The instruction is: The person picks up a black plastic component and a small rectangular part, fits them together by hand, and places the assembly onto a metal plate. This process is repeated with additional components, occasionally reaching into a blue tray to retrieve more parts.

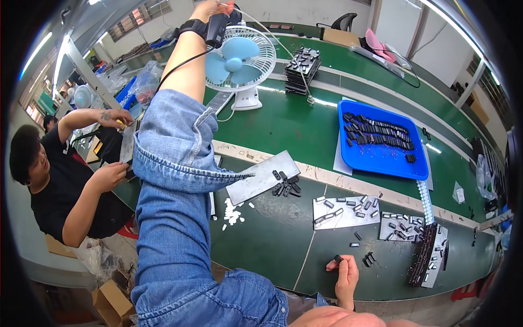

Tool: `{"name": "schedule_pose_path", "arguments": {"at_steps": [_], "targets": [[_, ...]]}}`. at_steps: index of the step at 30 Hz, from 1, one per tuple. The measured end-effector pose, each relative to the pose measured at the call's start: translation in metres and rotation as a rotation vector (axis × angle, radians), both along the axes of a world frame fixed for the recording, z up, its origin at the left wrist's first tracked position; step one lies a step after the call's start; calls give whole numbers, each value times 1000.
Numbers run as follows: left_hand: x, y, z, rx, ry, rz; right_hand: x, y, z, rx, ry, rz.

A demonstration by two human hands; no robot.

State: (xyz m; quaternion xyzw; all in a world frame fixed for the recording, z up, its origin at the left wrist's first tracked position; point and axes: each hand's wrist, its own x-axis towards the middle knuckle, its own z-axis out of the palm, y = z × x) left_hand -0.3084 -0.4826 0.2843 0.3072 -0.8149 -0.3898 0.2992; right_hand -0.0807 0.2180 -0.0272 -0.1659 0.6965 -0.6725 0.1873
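small black plastic part (338, 258) pinched in my right grip, held just above the green table (272, 240); black tool (217, 28) gripped overhead in my left.
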Motion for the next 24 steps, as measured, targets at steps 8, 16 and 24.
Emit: {"name": "schedule_pose_path", "arguments": {"at_steps": [8,16,24], "targets": [[25,-87,0,-64,-137,216,0,-1,2,-10,-4,10],[83,7,-12,-496,-96,211,-2,-3,3,-12,-3,11],[251,323,-57,-740,143,-789,1,-3,2,-23,29,20]]}}
